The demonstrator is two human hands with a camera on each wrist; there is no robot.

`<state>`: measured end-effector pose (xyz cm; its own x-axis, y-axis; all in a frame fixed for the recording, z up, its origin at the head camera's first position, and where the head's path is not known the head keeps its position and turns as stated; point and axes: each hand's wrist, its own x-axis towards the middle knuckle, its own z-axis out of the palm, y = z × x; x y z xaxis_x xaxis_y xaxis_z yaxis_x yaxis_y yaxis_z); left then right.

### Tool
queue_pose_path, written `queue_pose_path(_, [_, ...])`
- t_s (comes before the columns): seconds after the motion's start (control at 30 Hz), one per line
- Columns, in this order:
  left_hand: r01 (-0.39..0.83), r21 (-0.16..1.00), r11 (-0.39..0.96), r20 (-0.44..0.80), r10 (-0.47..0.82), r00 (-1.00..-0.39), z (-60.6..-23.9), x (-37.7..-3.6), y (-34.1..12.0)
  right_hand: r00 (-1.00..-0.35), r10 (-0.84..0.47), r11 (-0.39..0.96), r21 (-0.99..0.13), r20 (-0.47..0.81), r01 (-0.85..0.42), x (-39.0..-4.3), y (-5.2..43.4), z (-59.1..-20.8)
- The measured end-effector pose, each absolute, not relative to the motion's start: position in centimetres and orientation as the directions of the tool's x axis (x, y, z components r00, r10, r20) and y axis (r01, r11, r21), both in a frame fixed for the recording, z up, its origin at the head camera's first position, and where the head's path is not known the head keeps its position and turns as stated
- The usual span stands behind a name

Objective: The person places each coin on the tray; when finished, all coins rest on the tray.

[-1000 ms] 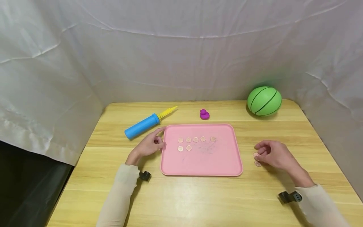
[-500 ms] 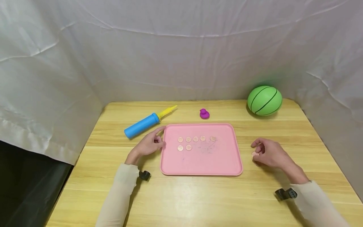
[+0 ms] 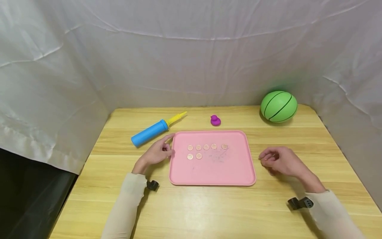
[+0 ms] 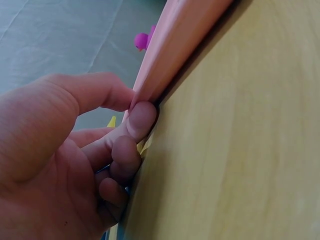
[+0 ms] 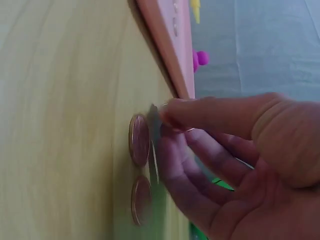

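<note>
My left hand (image 3: 156,152) pinches the left rim of a pink tray (image 3: 209,176). In the left wrist view the thumb of my left hand (image 4: 55,150) lies at the rim's top, a fingertip against its outer side. On the tray lie several copper coins (image 3: 198,147) in two rows, five places wide behind and shorter in front. To the tray's right, my right hand (image 3: 283,161) pinches a coin, mostly hidden by thumb and fingers; only its edge shows. Beneath that hand, in the right wrist view, a copper coin (image 5: 139,140) and a second coin (image 5: 141,200) lie on the table.
Behind the tray stands a purple rubber duck (image 3: 215,120). A blue hand pump (image 3: 150,132) with a yellow nozzle lies at the back left, close to my left hand. A green ball (image 3: 279,107) sits at the back right. Pale cloth (image 3: 191,73) hangs around the wooden table (image 3: 191,212).
My right hand has picked up a coin from those on the table and moved slightly left, towards the tray. My left hand has stayed at the tray's rim.
</note>
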<state>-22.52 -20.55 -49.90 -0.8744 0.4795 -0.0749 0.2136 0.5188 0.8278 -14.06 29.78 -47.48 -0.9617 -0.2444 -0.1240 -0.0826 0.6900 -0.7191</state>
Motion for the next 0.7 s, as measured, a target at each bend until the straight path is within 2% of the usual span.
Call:
queue_pose_path(0.2, [0.220, 0.821, 0.527, -0.070, 0.475, -0.877, -50.0, -22.5, -20.6, -0.964, -0.173, 0.609, -0.791, -0.203, 0.057, -14.3, 29.6, -47.2])
queue_pose_path(0.4, [0.205, 0.825, 0.527, -0.082, 0.470, -0.879, -49.9, -22.4, -20.6, -0.939, -0.205, 0.531, -0.837, -0.276, 0.130, -14.9, 29.2, -46.9])
queue_pose_path(0.7, [0.203, 0.822, 0.533, -0.085, 0.466, -0.881, -49.9, -22.5, -20.5, -0.928, -0.278, 0.459, -0.883, -0.246, 0.097, -16.0, 27.3, -47.1])
